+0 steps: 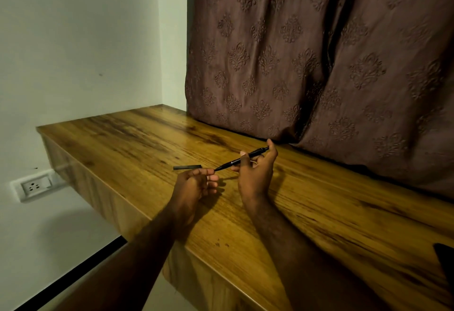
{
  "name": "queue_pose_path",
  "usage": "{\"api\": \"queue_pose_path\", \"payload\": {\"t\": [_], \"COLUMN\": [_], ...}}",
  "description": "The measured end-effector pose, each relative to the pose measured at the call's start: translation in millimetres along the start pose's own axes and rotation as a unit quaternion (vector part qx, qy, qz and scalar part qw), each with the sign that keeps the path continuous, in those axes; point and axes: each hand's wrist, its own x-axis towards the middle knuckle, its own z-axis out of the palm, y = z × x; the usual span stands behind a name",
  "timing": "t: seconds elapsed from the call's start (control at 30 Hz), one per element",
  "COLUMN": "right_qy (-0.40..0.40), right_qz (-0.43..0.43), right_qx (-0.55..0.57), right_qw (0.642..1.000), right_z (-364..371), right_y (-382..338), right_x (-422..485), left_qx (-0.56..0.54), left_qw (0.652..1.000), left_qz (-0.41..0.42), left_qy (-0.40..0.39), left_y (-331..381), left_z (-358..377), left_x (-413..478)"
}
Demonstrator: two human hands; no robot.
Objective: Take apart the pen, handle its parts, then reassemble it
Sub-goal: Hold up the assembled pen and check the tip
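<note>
A slim black pen point(242, 159) is held slanted above the wooden tabletop point(152, 143), its tip pointing down-left and its clicker end up-right. My right hand point(255, 170) grips the pen's barrel, with the thumb near the upper end. My left hand point(195, 184) sits just left of it, and its fingertips pinch the pen's pointed tip. A short dark grey pen cap point(187, 167) lies flat on the tabletop, just beyond my left hand.
A brown patterned curtain point(319, 52) hangs along the table's back edge. The white wall point(73, 40) stands at left, with a socket point(34, 186) below the table's left edge. A dark object point(446, 259) shows at the right border.
</note>
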Motion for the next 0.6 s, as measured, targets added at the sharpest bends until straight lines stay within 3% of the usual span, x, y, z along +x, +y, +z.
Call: {"api": "queue_pose_path", "payload": {"t": [0.17,0.6], "right_qy": [0.002,-0.044], "right_qz": [-0.006,0.085], "right_qx": [-0.006,0.050], "right_qw": [1.000,0.994], "right_z": [-0.4,-0.6], "right_y": [0.6,-3.1], "right_x": [-0.8,-2.5], "left_qx": [0.020,0.025], "left_qw": [1.000,0.997], "left_qz": [0.005,0.047], "left_qy": [0.021,0.064], "left_y": [-2.8,-10.1], "left_z": [-0.2,1.0], "left_x": [2.8,7.0]}}
